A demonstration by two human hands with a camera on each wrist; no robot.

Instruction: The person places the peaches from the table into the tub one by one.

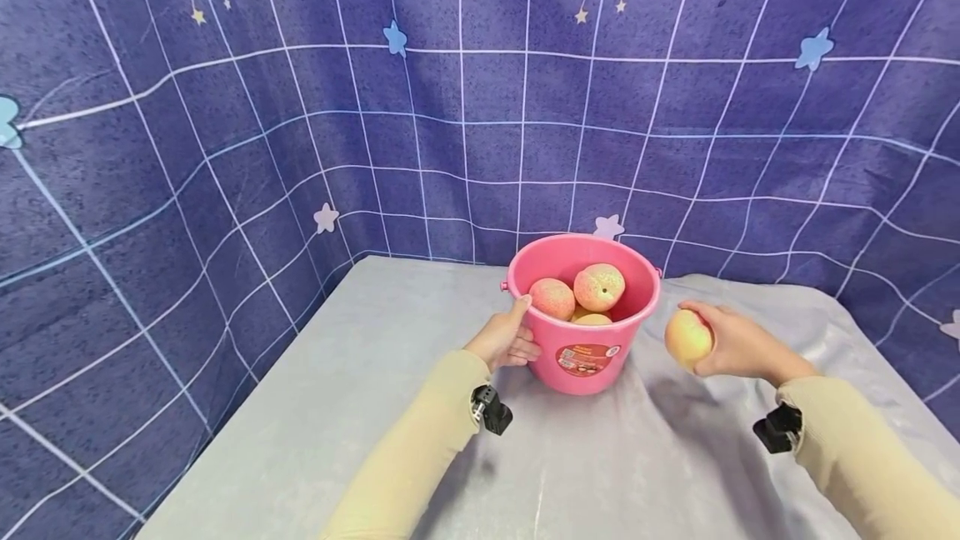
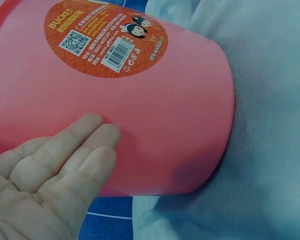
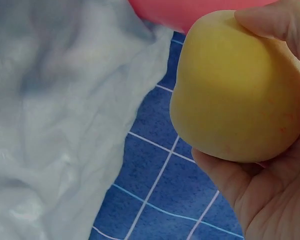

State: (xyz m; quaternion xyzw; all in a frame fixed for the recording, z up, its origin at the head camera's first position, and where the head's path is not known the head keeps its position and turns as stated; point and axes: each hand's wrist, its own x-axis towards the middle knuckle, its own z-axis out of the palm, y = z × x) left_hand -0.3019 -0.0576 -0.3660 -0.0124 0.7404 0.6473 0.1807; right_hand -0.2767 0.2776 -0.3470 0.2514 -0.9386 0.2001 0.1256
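Note:
A pink bucket [image 1: 581, 357] with a round orange label [image 2: 107, 42] stands upright on the cloth-covered table. My left hand [image 1: 506, 340] holds its near left side, the thumb at the rim and the fingers against the outer wall. Inside lie a red-speckled peach [image 1: 552, 299], a paler peach [image 1: 600, 287] and yellow fruit [image 1: 592, 319] mostly hidden beneath them. To the right of the bucket, my right hand [image 1: 738, 344] grips a yellow peach [image 3: 235, 90] between thumb and fingers. That peach is held above the table, apart from the bucket.
A pale grey cloth [image 1: 315, 407] covers the table, wrinkled at the right. Behind and to the left hangs a blue curtain [image 1: 480, 140] with a grid and stars, close to the table's back edge. Small black cameras [image 1: 492, 409] sit on both wrists.

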